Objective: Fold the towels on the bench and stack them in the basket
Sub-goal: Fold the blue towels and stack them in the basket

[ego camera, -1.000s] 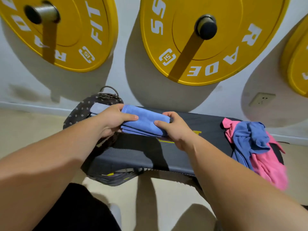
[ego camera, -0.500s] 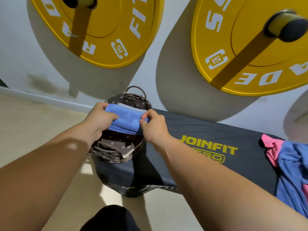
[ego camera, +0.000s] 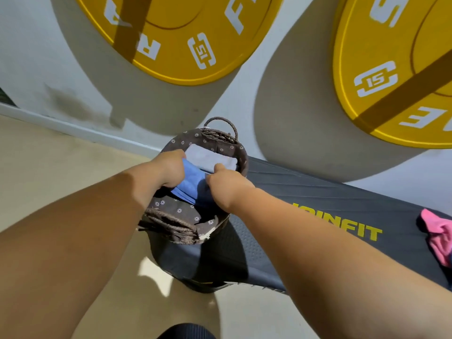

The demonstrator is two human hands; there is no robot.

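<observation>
While our left hand [ego camera: 171, 170] and right hand [ego camera: 227, 185] grip the blue towel [ego camera: 192, 184] in the basket [ego camera: 179, 215] (white towel [ego camera: 210, 159] already in), we're stacking; next, we reckon, release it flat.

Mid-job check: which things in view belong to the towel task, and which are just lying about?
Job: blue folded towel, held by left hand and right hand at the basket; pale towel inside it; bench; pink towel, unfolded.
Lying about: yellow weight plates on the wall.
</observation>
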